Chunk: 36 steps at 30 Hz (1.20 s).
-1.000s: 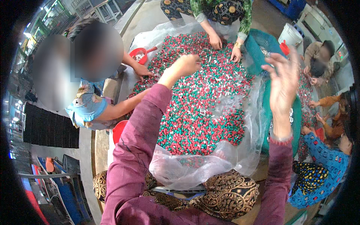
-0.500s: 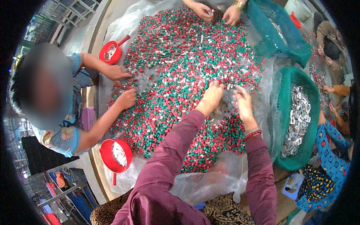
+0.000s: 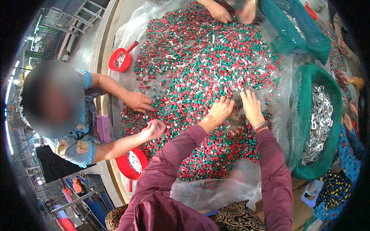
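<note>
A wide layer of small red, green and white cone-shaped pieces [image 3: 181,96] covers a clear plastic sheet. Thin silvery metal loops [image 3: 230,83] lie scattered among them. My left hand [image 3: 220,112] rests palm down on the pieces, its fingers bent and slightly apart; nothing shows in it. Just to its right, my right hand [image 3: 252,106] reaches down with outstretched fingers, their tips at the edge of the pieces near a thinned patch. What lies beneath both palms is hidden. Beyond my right hand stands a green mesh basket [image 3: 336,115] heaped with metal loops [image 3: 319,119].
At the left, a co-worker's two hands [image 3: 140,101] hover over the pieces. Two red scoops [image 3: 129,63] [image 3: 122,165] holding metal loops sit on that side. Another person's hands [image 3: 219,12] work at the far edge, beside a second green mesh basket [image 3: 277,27].
My right hand has come down from a raised pose onto the pieces, fingers straighter. My left hand has shifted slightly down. The co-worker's near hand has lifted and turned; the view has shifted.
</note>
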Motion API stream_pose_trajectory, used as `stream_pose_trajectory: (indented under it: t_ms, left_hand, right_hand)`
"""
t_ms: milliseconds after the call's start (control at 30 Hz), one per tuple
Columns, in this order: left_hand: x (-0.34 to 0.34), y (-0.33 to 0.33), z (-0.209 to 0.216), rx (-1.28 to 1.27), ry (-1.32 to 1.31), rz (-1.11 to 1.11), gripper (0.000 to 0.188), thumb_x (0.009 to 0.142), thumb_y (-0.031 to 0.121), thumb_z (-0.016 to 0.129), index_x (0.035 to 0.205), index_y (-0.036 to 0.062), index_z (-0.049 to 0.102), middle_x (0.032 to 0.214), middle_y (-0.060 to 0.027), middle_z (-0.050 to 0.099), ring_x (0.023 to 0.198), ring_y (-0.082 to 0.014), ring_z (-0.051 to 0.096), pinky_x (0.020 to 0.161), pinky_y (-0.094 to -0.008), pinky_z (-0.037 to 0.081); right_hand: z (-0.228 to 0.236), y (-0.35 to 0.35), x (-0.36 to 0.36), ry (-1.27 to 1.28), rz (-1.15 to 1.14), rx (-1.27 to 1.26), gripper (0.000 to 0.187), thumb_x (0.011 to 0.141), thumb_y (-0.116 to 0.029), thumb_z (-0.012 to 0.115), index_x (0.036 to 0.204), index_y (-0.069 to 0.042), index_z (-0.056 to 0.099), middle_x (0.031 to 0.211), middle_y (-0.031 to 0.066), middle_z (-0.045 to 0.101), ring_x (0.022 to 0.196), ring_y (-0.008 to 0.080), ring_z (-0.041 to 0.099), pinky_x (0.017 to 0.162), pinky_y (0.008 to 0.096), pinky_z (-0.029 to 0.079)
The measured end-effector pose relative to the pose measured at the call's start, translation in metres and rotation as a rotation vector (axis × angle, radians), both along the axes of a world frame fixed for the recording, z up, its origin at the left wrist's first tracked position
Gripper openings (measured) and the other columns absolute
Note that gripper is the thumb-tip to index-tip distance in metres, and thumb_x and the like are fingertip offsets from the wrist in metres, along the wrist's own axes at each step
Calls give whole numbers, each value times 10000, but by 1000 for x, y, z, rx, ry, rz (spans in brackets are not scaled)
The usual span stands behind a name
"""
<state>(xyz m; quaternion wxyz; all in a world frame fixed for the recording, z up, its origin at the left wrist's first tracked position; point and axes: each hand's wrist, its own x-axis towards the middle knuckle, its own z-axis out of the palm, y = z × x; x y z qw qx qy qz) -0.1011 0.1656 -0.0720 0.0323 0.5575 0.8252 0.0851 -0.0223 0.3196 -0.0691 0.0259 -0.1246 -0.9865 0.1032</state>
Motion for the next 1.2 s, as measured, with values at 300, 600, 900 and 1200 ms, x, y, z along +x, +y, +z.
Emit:
stream_pose_trajectory:
  t_ms: [300,600,900,1200]
  left_hand:
    - [-71,-64,18,577,-894,719,169,809,91,461,901,0,570,713,-94,584,538,-183,567,530,-329,481]
    - [-96,-34,-40,261,242,492,259,813,199,533,923,-35,558,951,-169,533,915,-355,496,787,-485,400]
    - [70,-9,-1,-44,-394,18,279,857,234,529,1063,46,541,1048,-176,503,1009,-376,516,839,-488,461]
    - [36,-107,93,-118,-1244,128,301,914,230,539,1166,66,558,969,-55,567,949,-153,579,705,-296,449]
  right_hand:
    - [22,-52,44,253,-268,-897,136,841,-84,636,948,-34,570,809,83,596,707,158,580,570,283,453]
    - [55,-44,89,282,-539,-1772,124,876,-60,570,994,-24,556,856,51,596,754,136,585,636,249,464]
    - [58,-46,109,394,-650,-1741,236,870,-83,555,1104,-80,525,777,-1,453,644,95,435,604,264,412]
    - [27,-47,138,304,-323,-700,321,804,-53,614,1122,-98,602,761,95,537,696,222,553,646,359,459]
